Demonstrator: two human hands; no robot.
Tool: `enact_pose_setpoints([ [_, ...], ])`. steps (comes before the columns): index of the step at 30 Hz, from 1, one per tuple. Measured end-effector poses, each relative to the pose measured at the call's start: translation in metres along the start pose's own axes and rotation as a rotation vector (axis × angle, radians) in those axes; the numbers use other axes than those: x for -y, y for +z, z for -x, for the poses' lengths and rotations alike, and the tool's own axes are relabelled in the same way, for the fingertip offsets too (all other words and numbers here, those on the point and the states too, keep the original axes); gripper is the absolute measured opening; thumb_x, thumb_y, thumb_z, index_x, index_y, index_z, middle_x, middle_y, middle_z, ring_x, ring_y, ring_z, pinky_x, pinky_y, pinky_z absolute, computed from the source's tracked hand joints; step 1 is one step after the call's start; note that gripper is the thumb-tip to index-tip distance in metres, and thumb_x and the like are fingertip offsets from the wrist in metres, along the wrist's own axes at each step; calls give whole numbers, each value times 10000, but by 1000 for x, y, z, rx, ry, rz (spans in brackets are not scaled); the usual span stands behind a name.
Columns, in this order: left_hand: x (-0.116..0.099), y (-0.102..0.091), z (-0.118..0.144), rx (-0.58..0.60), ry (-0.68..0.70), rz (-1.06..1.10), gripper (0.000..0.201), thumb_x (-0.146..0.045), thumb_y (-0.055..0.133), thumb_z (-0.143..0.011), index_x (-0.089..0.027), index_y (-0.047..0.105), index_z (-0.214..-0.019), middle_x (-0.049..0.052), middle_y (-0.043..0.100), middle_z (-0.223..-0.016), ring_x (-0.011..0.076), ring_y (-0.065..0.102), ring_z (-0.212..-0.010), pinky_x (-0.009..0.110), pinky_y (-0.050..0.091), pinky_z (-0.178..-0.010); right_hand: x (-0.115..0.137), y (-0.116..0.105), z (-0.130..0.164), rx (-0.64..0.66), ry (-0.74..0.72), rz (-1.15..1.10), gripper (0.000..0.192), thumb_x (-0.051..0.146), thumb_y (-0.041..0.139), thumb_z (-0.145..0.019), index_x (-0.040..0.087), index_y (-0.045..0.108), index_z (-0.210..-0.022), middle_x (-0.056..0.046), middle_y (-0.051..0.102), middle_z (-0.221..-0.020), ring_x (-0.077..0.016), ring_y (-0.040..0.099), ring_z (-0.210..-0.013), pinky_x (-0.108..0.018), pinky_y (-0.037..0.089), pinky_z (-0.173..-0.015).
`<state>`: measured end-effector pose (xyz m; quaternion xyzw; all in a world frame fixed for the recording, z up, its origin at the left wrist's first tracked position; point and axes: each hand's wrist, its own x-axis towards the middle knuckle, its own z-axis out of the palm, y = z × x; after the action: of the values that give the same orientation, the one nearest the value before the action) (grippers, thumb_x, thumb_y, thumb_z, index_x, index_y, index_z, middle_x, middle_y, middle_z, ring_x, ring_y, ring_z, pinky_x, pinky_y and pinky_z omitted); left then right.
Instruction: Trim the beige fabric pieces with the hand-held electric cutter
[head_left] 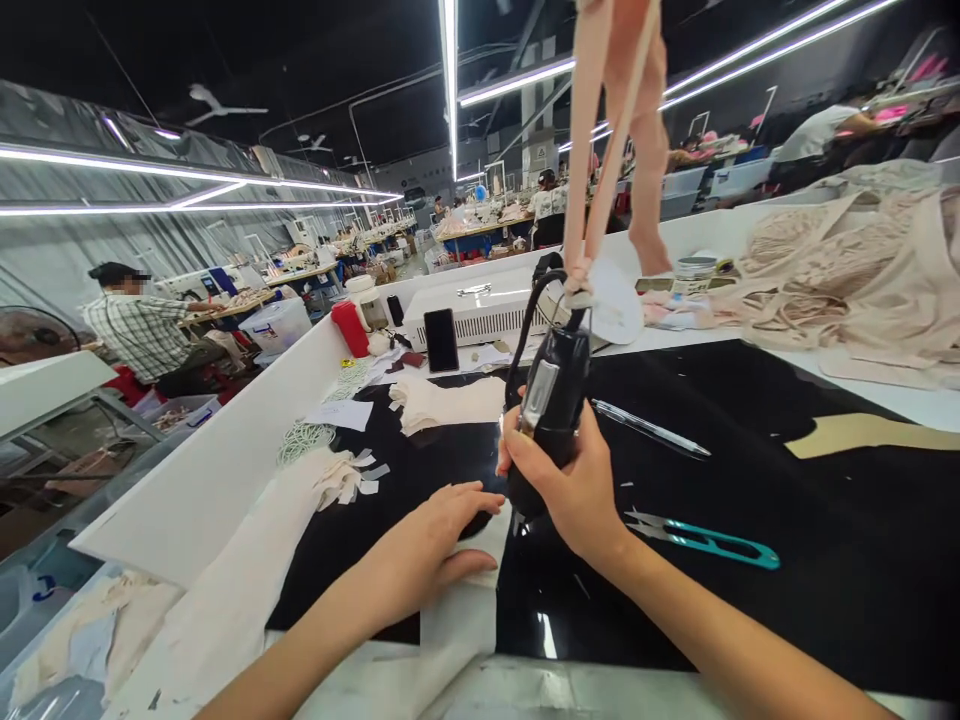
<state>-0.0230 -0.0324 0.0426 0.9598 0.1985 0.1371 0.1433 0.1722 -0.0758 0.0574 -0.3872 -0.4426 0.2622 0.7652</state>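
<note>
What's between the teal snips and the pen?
Nothing: in the head view only bare black table surface separates the teal snips from the pen.

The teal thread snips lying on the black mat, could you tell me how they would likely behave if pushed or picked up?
The teal thread snips lie flat, so they would probably slide, not roll, across the glossy black mat. They look slim and rigid, likely light. Their pointed metal tips suggest lifting by the handle.

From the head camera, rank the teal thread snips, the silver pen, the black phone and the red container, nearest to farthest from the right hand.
Measured from the right hand, which grips the black handheld tool:
1. Teal thread snips, on the black mat to its right.
2. Silver pen, a little farther, up and right.
3. Black phone, propped behind.
4. Red container, farthest, back left.
</note>
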Motion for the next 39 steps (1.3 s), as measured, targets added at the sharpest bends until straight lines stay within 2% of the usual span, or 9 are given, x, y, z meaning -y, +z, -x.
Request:
enact_pose_setpoints([
  [4, 6, -1, -9, 138, -6, 53, 495, -210, 842, -932, -242, 585, -1354, 113, 652, -1466, 304, 603, -1417, 565, 520, -1166, -2, 6, 4, 13, 11, 0, 327, 333, 791, -823, 270, 583, -1068, 59, 640, -793, -145, 588, -636, -297, 553, -591],
  [7, 9, -3, -9, 192, -24, 61, 499, -199, 872, -901, -229, 602, -1320, 123, 661, -1453, 332, 519, -1497, 622, 469, -1195, -2, 12, 4, 40, 8, -36, 309, 332, 787, -819, 269, 581, -1041, 49, 641, -821, -147, 587, -657, -294, 545, -594],
  [10, 11, -4, -7, 216, -31, 26, 515, -217, 878, -899, -224, 615, -1341, 122, 662, -1456, 343, 466, -1538, 667, 411, -1222, -1, 16, 3, 39, 26, -55, 294, 333, 787, -809, 264, 565, -989, 44, 638, -820, -148, 590, -670, -296, 543, -603],
  [15, 14, -5, -4, 233, -38, -15, 525, -278, 874, -905, -229, 613, -1358, 128, 649, -1469, 357, 371, -1593, 696, 404, -1211, -1, 22, 4, 54, 29, -62, 281, 328, 779, -799, 262, 554, -954, 44, 626, -802, -149, 581, -666, -298, 540, -605],
  [22, 18, -5, -2, 296, -42, 78, 551, -258, 823, -958, -266, 575, -1451, 113, 618, -1518, 366, 304, -1621, 795, 172, -1257, -2, 24, 5, 61, 25, -58, 274, 304, 768, -794, 261, 539, -939, 46, 612, -788, -146, 572, -666, -291, 528, -595],
  [29, 15, -14, -4, 402, -182, 105, 445, -334, 788, -998, -314, 608, -1404, 62, 543, -1615, 351, 256, -1640, 751, 52, -1303, 5, 25, 1, 19, 69, -58, 281, 322, 771, -796, 267, 526, -923, 50, 589, -775, -145, 561, -659, -278, 509, -565],
  [32, 15, -13, -5, 404, -188, 121, 433, -330, 802, -987, -304, 617, -1378, 57, 549, -1612, 353, 266, -1637, 754, 50, -1301, 7, 26, -1, -3, 94, -64, 294, 346, 773, -792, 271, 518, -916, 56, 572, -765, -143, 553, -647, -278, 503, -555],
  [39, 16, -12, -3, 363, -151, 128, 466, -329, 823, -968, -304, 631, -1392, 77, 575, -1571, 354, 334, -1610, 753, 67, -1299, 2, 26, 4, 33, 80, -63, 280, 326, 768, -780, 265, 556, -953, 34, 618, -817, -153, 577, -667, -303, 531, -590],
])
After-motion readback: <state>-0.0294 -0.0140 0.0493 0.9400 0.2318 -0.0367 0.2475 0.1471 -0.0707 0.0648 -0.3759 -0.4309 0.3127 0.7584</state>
